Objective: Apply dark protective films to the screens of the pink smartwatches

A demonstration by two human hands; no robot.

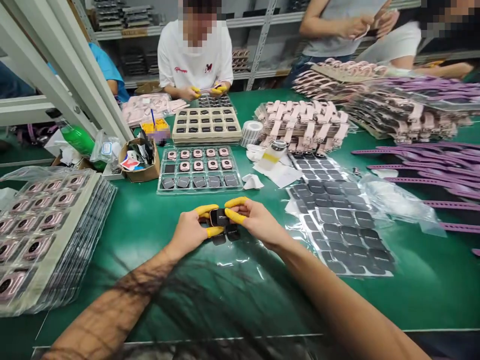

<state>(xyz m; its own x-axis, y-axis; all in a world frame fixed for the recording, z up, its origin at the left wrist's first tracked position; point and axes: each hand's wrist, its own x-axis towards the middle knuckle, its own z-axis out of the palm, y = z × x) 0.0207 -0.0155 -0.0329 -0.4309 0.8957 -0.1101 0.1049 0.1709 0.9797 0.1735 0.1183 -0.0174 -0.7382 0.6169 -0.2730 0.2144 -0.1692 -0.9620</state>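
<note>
In the middle of the head view my two hands, with yellow finger cots, meet over the green table. My left hand (189, 230) grips a small square smartwatch body (216, 218) by its left side, the dark face with faint white lettering turned up. The thumb and fingers of my right hand (262, 222) are closed at the watch's right edge; whether they also pinch a film there I cannot tell. Just below, a few black square films (232, 233) lie on the table. Beyond my hands is a clear plastic tray (200, 190) of pink watches and dark squares.
Sheets of black square films (337, 217) lie right, beside purple straps (423, 165). Stacked trays of pink watches (45, 220) stand left. Farther back are a cardboard box (144, 171), a capped bottle (273, 154), a beige tray (206, 137) and pink straps (303, 125). Co-workers are across the table.
</note>
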